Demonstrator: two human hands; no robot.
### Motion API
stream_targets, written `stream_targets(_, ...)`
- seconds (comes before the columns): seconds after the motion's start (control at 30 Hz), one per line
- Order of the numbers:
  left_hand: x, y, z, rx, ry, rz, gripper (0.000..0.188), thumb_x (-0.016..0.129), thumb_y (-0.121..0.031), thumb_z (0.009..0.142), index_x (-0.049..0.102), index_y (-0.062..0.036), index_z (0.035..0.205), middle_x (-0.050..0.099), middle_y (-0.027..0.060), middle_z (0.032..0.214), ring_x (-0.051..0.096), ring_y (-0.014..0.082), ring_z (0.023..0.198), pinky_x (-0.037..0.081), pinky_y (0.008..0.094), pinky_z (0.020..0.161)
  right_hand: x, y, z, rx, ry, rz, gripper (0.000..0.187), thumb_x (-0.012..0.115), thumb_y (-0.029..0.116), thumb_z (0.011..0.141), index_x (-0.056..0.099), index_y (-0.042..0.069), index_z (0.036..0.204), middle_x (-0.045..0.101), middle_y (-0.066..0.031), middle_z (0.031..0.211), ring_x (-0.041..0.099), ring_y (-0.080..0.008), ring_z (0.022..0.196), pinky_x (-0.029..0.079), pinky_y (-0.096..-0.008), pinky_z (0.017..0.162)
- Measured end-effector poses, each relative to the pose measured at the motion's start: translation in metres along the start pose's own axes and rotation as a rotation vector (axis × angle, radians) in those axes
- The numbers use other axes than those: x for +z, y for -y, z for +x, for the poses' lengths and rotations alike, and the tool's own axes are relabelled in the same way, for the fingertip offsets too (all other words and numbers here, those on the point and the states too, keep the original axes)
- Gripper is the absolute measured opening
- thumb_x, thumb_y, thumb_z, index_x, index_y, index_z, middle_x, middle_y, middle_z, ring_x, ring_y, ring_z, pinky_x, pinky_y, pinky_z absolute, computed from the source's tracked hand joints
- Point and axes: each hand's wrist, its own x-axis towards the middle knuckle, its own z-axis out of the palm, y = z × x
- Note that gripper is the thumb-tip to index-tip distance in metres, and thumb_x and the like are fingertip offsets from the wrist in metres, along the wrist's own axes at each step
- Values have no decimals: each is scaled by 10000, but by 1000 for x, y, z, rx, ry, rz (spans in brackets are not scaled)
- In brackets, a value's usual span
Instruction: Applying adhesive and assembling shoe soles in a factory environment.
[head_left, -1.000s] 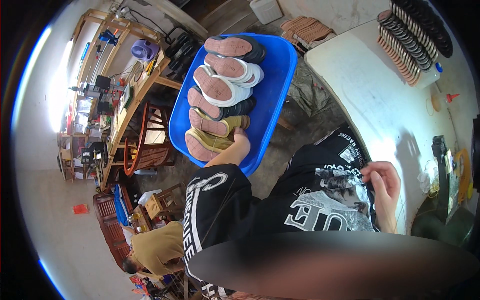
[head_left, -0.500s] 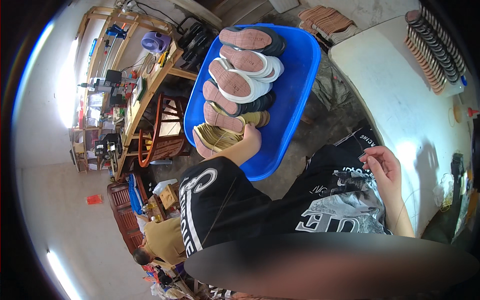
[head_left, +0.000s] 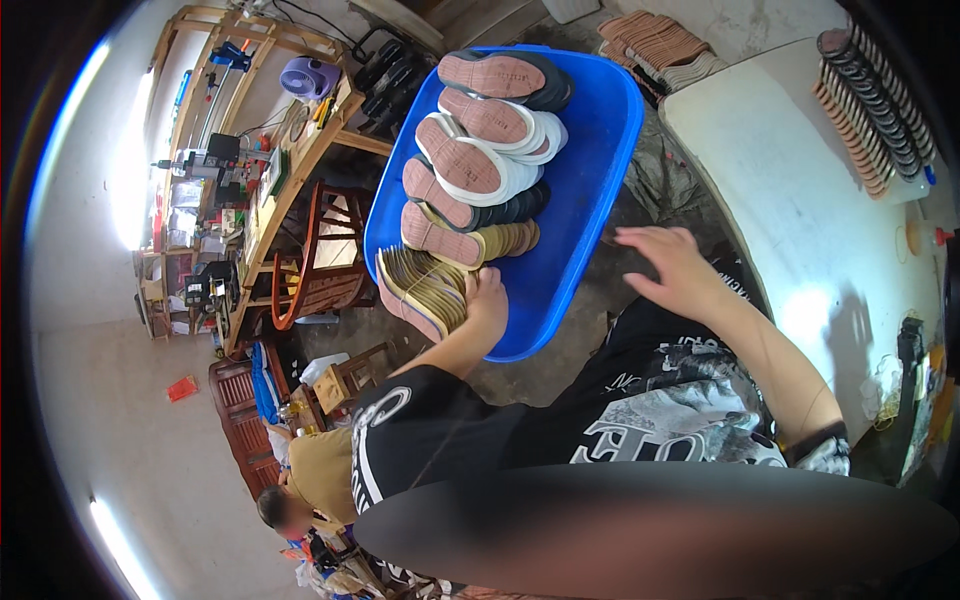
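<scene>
Left hand (head_left: 486, 300): fingers curled over one end of the olive stack.
Right hand (head_left: 675, 270): spread, empty, between tub and desk.
Olive stack (head_left: 420, 290): shoe soles, tilted, at near-left corner of tub.
Progress: one stack in hand, seemingly not clear of the tub; five others unhandled.
Obstruction: yellow stack (head_left: 440, 235) close alongside; tub rim near the forearm.
Blue tub (head_left: 612, 190): also white, dark stacks.
Desk (head_left: 740, 120): rows of soles (head_left: 865, 130), right.
Chair (head_left: 318, 255): wooden, left.
</scene>
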Motion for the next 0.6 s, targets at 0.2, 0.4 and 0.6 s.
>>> stream_targets(0.2,-18,-20,14,-218,323,-390,319,512,-157,865,656,-35,1123,425,108,1372,555,270,1070,489,383,875,64,-33,39,-210,161,-163,570,685,268,792,493,88,1298,467,-48,1378,424,-212,1267,314,-408,1011)
stream_targets(0.4,-31,-22,35,70,454,-371,323,532,-171,866,664,-32,1126,559,179,1274,592,290,1120,524,355,843,58,-31,38,-166,263,-377,595,722,239,751,492,121,1287,449,-21,1378,388,-174,1291,336,-415,992)
stream_targets(0.6,34,-45,38,-84,491,-434,414,549,-196,859,572,-12,1229,558,205,1265,559,344,1152,473,396,929,66,-33,37,-253,219,-393,632,737,192,709,485,127,1285,396,-21,1426,361,-174,1316,339,-413,1017)
